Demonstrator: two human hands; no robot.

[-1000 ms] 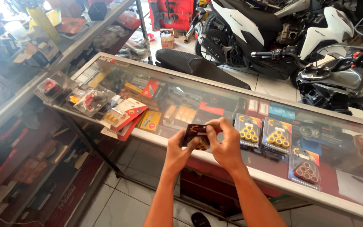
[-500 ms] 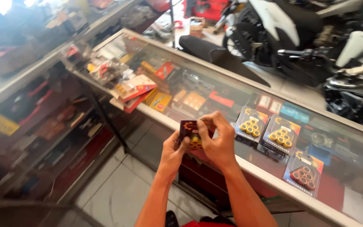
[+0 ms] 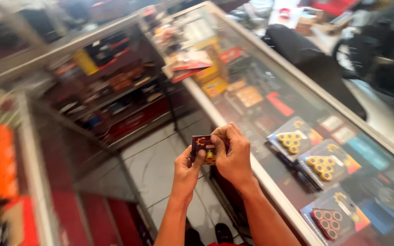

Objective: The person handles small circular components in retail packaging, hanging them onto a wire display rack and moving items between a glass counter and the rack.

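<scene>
Above floor beside glass desk [image 3: 270, 182]: left hand [image 3: 185, 166] and right hand [image 3: 233, 157] both gripping dark blister pack [image 3: 204, 146], fingers closing round it (yellow rollers showing); pack looking unopened, three similar packs lying on desk.

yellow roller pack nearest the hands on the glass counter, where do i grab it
Probably by the long edges of the yellow roller pack, coming from above. It lies flat on the glass counter, and its raised blister of rollers leaves only the thin card rim for the fingers.
</scene>
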